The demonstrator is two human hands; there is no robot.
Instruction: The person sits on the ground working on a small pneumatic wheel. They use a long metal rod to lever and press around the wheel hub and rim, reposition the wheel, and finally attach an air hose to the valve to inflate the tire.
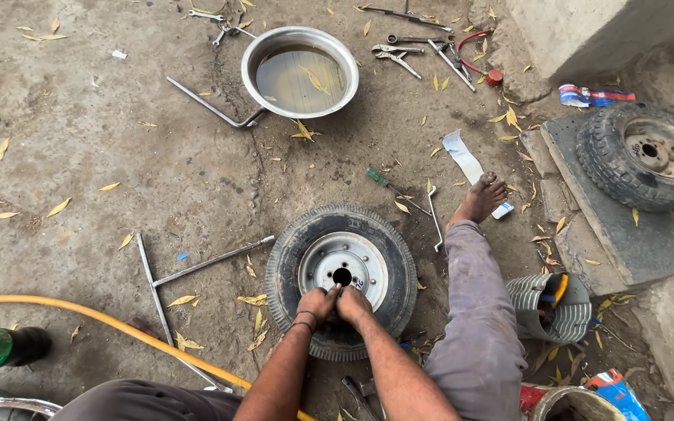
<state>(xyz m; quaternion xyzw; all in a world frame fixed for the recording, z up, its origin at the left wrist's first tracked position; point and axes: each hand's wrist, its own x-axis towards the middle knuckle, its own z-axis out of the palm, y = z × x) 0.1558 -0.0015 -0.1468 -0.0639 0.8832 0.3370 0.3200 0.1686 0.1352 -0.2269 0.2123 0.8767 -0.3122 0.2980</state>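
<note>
A small black tyre on a silver metal rim (342,273) lies flat on the dirt ground in front of me. My left hand (317,302) and my right hand (352,302) rest side by side on the near part of the rim, just below its centre hole. The fingers of both curl down onto the metal, and whether they grip any small part is hidden. A dark band circles my left wrist. My right leg in grey trousers (477,312) stretches out to the right of the tyre, with the bare foot (481,196) beyond it.
A metal basin of murky water (299,72) sits at the top, with wrenches and pliers (415,51) beside it. A second wheel (649,154) lies on a slab at right. A yellow hose (111,323), metal rods (196,269), a screwdriver (388,183) and a ribbed container (548,308) surround me.
</note>
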